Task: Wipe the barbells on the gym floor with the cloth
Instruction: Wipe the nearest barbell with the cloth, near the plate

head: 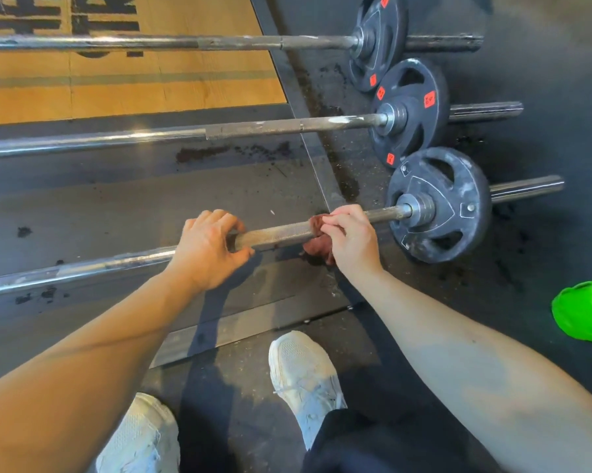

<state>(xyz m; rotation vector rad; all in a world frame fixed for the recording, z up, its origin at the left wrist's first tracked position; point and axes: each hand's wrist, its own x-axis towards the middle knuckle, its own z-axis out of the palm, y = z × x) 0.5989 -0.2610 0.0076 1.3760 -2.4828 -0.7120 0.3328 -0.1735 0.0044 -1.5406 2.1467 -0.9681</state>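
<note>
I'm on the nearest barbell (277,232): right hand (350,240) clasps the cloth (316,250) round it, left hand (205,250) grips bare steel. Middle barbell (253,129) and top barbell (151,42) likely remain.

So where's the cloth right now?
Head view, right of centre: the cloth is draped over the nearest barbell, gripped by the right hand, between the left hand and the weight plate.

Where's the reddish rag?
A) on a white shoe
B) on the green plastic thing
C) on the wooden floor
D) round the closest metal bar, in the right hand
D: the right hand grips the crumpled reddish-brown cloth round the nearest knurled steel barbell bar, beside its dusty black weight plate.
</note>
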